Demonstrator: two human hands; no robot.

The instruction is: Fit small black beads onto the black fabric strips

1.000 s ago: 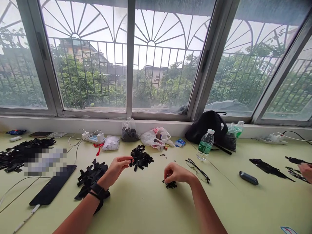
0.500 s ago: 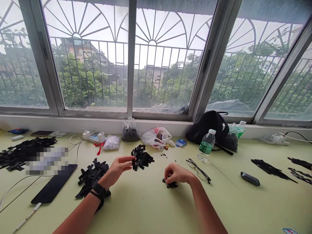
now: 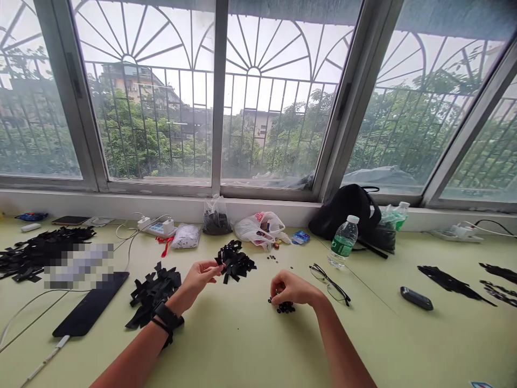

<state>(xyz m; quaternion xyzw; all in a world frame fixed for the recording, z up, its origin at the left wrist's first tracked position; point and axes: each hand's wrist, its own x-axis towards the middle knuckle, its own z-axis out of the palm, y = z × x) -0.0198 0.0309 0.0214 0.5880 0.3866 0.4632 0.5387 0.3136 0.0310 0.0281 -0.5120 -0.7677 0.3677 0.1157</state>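
Note:
My left hand (image 3: 202, 279), with a black band on its wrist, pinches a short black strip (image 3: 220, 261) at the near left edge of a loose pile of black strips (image 3: 237, 264). The fingers partly cover the strip, and it overlaps the pile. To the right, my right hand (image 3: 291, 288) is bent down over a small heap of black rings (image 3: 286, 307). Its thumb and fingertips are closed at the heap's left side on what looks like one small ring (image 3: 270, 301). Beyond my left forearm spreads another pile of black strips (image 3: 155, 291).
Eyeglasses (image 3: 331, 285) and a water bottle (image 3: 343, 243) stand right of my right hand. A dark tablet-like slab (image 3: 91, 310) on a cable lies left. Plastic bags (image 3: 260, 229) and a black bag (image 3: 339, 213) line the window side. A black case (image 3: 416, 298) lies farther right.
My left hand's strip has shifted slightly up and left, against the pile. My right fingertips have moved a little left at the ring heap. The view has shifted slightly.

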